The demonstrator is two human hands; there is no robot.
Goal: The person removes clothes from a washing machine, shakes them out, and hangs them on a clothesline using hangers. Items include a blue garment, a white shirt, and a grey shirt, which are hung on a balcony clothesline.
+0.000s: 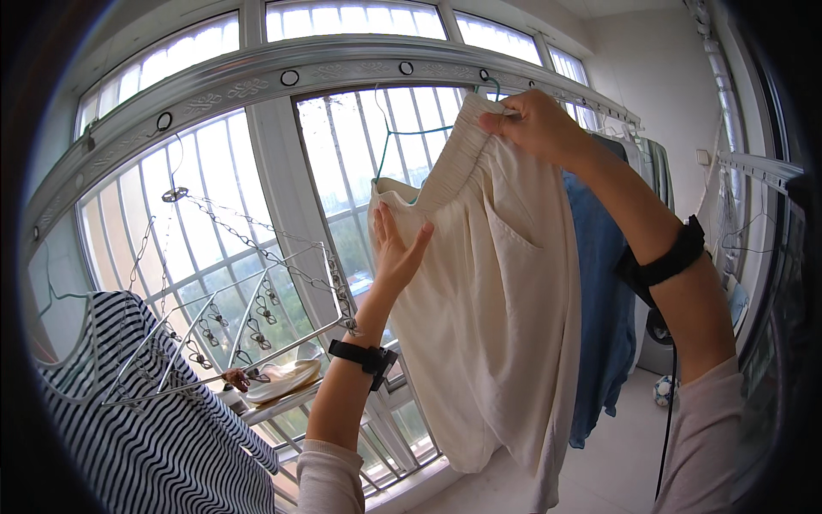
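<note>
Cream trousers point(475, 289) with an elastic waistband hang at a tilt in the middle of the head view, their right waist end higher. A green-blue wire hanger point(417, 132) shows in and above the waistband, its hook at the metal rail point(347, 70). My right hand point(536, 125) grips the upper right of the waistband between thumb and fingers, just under the rail. My left hand point(401, 247) lies against the front of the trousers, below the left end of the waistband, with fingers and thumb spread. Part of the hanger is hidden inside the trousers.
At left hang a striped top point(167, 424) and a metal clip rack point(225, 321) on chains. Blue trousers point(597, 302) and other clothes hang at right, behind the cream pair. Barred windows lie beyond the rail. A ball point(664, 390) sits on the floor.
</note>
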